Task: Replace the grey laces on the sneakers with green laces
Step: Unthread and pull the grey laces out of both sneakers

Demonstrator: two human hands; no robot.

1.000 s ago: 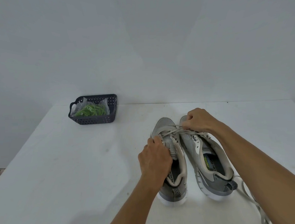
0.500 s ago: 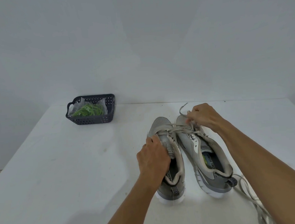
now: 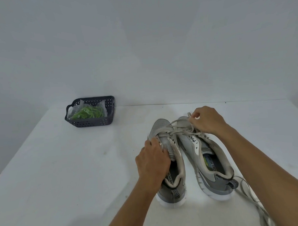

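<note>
Grey laces [image 3: 179, 128] run loosely out of the front eyelets of the left sneaker [image 3: 171, 163] and stretch across the toe of the right sneaker [image 3: 206, 153]; the two shoes stand side by side on the white worktop [image 3: 79, 167], heels toward the person. A second grey lace [image 3: 251, 195] lies loose on the worktop just beside the right sneaker's heel, trailing toward the lower right edge. The left hand [image 3: 152, 162] rests on the left sneaker's tongue, its fingers curled round the tongue and upper. The right hand [image 3: 206, 120] is raised over the right sneaker's toe, its fingers pinched together on the grey laces. One dark perforated basket [image 3: 92, 122] sits well apart at the far left of the worktop; in it lies one clear plastic bag [image 3: 76, 109] holding a bundle of green laces [image 3: 88, 113], whose number cannot be told. The insole of the left sneaker shows the letters "MEMOR", and the insole of the right one reads "ORY FOAM".
</note>
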